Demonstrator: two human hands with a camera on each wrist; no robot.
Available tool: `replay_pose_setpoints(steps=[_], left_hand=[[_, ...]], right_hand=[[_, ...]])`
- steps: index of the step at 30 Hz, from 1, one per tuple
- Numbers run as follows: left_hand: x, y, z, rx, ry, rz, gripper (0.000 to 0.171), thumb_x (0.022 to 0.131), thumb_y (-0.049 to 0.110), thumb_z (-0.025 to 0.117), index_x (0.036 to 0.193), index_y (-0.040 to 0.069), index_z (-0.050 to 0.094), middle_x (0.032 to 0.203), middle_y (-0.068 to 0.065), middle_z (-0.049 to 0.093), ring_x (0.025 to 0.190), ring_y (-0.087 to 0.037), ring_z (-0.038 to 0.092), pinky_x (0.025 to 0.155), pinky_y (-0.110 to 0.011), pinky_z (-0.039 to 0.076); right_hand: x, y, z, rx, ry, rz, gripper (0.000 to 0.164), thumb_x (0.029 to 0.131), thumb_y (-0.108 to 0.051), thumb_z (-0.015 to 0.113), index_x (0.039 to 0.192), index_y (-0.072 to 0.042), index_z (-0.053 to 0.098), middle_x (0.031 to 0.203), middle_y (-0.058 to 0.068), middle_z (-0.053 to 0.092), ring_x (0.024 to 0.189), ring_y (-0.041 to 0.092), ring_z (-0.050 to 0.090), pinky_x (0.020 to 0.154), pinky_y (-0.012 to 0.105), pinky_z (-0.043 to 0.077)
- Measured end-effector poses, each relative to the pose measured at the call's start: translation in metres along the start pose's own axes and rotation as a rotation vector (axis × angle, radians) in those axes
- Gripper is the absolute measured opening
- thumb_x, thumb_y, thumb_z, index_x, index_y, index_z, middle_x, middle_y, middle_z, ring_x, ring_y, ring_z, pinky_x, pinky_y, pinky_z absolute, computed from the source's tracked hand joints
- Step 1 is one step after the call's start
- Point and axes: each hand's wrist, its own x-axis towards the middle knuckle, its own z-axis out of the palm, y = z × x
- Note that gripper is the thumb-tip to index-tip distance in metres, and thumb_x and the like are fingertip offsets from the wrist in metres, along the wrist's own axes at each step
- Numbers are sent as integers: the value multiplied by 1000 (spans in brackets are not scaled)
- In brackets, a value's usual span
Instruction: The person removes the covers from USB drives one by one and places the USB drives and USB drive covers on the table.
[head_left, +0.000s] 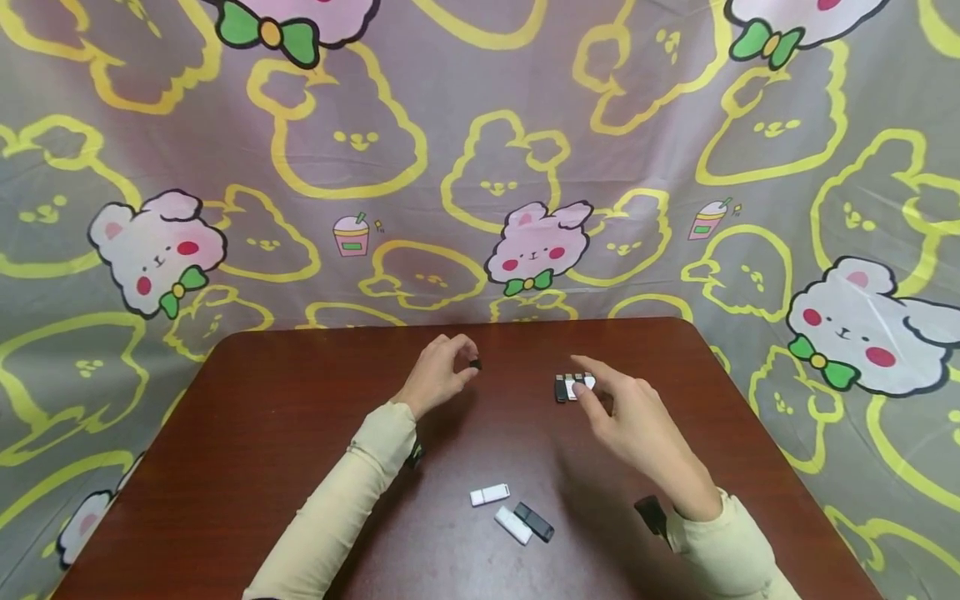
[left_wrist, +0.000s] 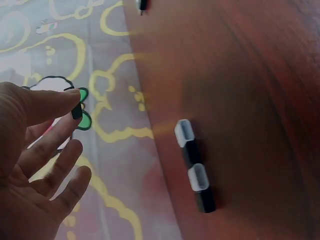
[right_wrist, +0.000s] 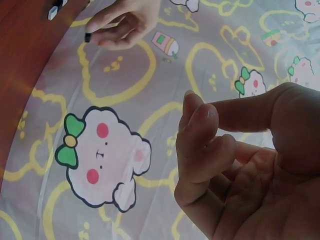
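Black, stubby piece (left_wrist: 77,111) pinched in left hand (head_left: 438,372), right hand (head_left: 637,418) with fingers loosely bent

Seven visible USB sticks (head_left: 490,495), five loose caps (left_wrist: 184,133)

Cream sleeves (head_left: 337,500), seemingly gathered cuffs (head_left: 386,429)
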Motion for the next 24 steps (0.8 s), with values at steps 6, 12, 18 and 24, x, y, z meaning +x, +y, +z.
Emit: replay_pose_setpoints(steps=[6, 12, 18, 24], left_hand=[[5, -10, 11, -3, -56, -29, 25, 85, 9, 80, 105, 11, 66, 99, -1, 77, 100, -28, 62, 90, -41, 48], [6, -18, 21, 5, -97, -52, 27, 84, 8, 81, 107, 9, 67, 98, -2, 78, 99, -28, 61, 89, -39, 47], [5, -23, 26, 41, -122, -60, 28, 83, 7, 81, 108, 8, 68, 98, -2, 78, 96, -23, 59, 86, -36, 46], [3, -30, 33, 78, -126, -62, 27, 80, 7, 83, 103, 11, 69, 96, 1, 78, 93, -20, 57, 87, -37, 46]], right_hand=[[-2, -4, 6, 19, -15, -29, 41, 97, -13, 66, 137, -14, 61, 64, -6, 58, 54, 5, 47, 52, 23, 40], [-3, -9, 15, 12, -39, -50, 40, 94, -14, 70, 134, -12, 64, 70, -7, 66, 55, 3, 49, 54, 22, 41], [-3, -12, 23, 13, -77, -49, 38, 94, -16, 70, 132, -13, 65, 73, -5, 69, 55, 1, 49, 52, 22, 41], [-6, -15, 26, 7, -116, -36, 39, 95, -18, 69, 133, -13, 64, 68, -9, 65, 52, -2, 46, 50, 22, 40]])
